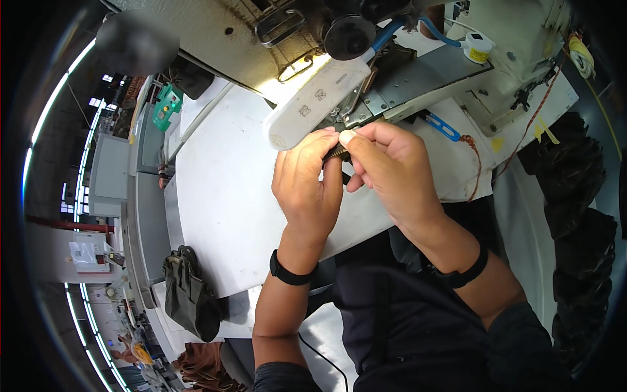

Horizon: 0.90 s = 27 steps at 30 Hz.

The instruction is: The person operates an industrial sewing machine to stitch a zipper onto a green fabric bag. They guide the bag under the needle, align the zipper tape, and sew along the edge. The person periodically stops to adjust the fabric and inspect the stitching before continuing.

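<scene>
Both my hands meet at the sewing head of an industrial sewing machine (424, 85). Between them is a small dark strip (336, 152) with a ridged, zipper-like edge, mostly covered by fingers. My left hand (305, 173) lies with its fingers bent over the strip's left side, fingertips close to the needle area. Thumb and forefinger of my right hand (392, 160) pinch the strip's upper end; the other fingers curl beneath. Just above my left fingers sits the machine's long white rounded cover (318, 101). The needle itself is hard to make out.
A white worktable (215, 196) spreads to the left. A dark green fabric bag (189, 291) lies at its near left edge. Blue-handled thread snips (443, 126) on a cord rest right of my hands. Dark fabric pieces (571, 176) are heaped at the far right.
</scene>
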Available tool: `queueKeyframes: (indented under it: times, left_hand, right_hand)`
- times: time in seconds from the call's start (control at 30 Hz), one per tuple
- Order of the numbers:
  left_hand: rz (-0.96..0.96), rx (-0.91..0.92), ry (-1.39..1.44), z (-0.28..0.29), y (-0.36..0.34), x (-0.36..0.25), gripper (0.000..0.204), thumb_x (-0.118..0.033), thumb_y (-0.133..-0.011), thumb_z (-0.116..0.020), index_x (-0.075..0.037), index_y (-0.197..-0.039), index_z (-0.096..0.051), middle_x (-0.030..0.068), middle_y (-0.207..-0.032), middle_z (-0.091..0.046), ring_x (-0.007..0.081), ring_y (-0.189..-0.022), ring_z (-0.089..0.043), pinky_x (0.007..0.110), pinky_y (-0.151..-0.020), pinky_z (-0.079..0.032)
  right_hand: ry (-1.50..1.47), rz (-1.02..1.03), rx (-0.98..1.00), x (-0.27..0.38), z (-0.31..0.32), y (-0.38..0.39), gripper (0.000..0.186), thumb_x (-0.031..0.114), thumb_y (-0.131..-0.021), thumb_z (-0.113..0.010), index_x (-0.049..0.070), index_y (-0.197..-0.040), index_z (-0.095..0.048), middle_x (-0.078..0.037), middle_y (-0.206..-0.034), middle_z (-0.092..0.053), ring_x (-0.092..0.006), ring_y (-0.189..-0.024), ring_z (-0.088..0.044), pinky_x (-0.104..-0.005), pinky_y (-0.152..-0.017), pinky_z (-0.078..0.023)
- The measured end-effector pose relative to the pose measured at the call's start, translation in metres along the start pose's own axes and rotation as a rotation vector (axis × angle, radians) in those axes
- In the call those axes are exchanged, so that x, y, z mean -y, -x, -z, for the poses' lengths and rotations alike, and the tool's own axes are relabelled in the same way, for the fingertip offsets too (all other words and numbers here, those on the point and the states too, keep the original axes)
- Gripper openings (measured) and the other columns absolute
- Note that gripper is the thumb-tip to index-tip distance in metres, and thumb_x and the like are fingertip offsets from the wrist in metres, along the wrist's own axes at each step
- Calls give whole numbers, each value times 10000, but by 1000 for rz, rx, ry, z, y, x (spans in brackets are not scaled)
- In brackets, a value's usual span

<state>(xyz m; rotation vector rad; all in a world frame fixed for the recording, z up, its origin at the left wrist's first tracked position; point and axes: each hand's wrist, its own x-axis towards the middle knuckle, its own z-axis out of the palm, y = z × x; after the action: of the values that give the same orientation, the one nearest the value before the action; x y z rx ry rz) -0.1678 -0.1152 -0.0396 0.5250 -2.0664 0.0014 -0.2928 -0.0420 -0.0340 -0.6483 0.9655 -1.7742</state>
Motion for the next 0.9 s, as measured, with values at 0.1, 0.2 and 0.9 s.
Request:
queueKeyframes:
  times: [0.1, 0.2, 0.9]
  left_hand:
    - [-100, -22, -39, -1, -1, 7, 286, 54, -767, -782, -56, -1025, -724, 83, -1041, -767, 229, -859, -687, 332, -742, -524]
    - [-146, -11, -103, 1, -4, 7, 286, 29, -745, -808, -61, -1005, -730, 66, -1030, -758, 223, -850, -678, 337, -736, -521]
    - [-41, -129, -88, -17, -2, 11, 249, 63, -782, -791, -60, -990, -736, 79, -1012, -771, 248, -901, -710, 348, -782, -548]
  right_hand:
    - [-55, -23, -7, -1, 1, -1, 174, 136, -996, -670, -29, -942, -681, -18, -735, -640, -69, -598, -609, -222, -535, -531]
    - [-78, -67, 20, 0, 6, -1, 165, 133, -996, -668, -27, -960, -685, -16, -746, -631, -68, -608, -606, -232, -549, -553]
    - [-357, -205, 47, 8, 8, 6, 190, 146, -1013, -642, -23, -1062, -714, -68, -862, -714, -69, -619, -590, -300, -640, -609]
